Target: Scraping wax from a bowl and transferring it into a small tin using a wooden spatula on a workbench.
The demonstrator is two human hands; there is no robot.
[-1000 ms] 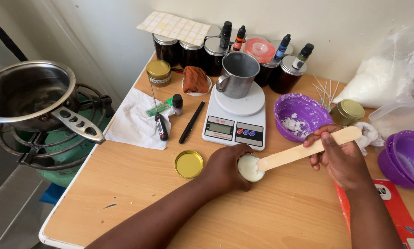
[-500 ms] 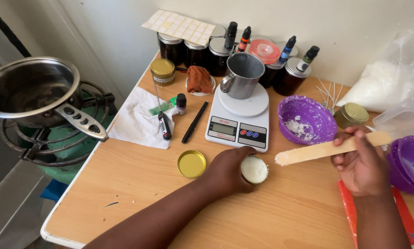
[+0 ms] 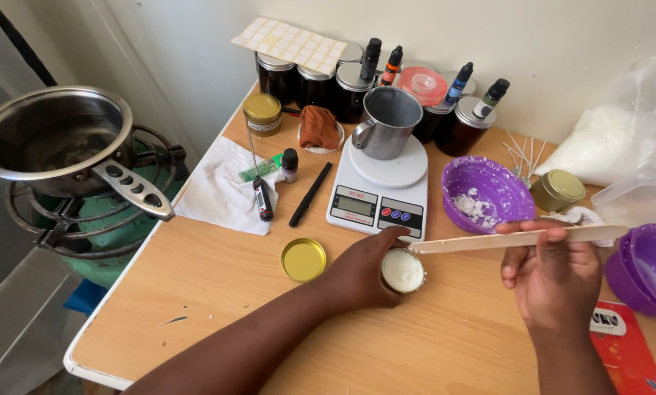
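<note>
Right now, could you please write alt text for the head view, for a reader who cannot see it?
A person's left hand steadies a small round tin of white wax on a wooden table, while the right hand holds a flat wooden stick with its tip at the tin's rim. Behind stand a white digital scale bearing a metal mug, and a purple bowl.

A light wooden table (image 3: 218, 281) with a white edge stands against a plain off-white wall (image 3: 562, 36) in soft, even light. To its left, a steel pot (image 3: 50, 139) sits on a green gas burner (image 3: 87, 234). Beneath, a grey floor (image 3: 13, 329) shows, with something blue (image 3: 85, 296) just under the table edge.
</note>
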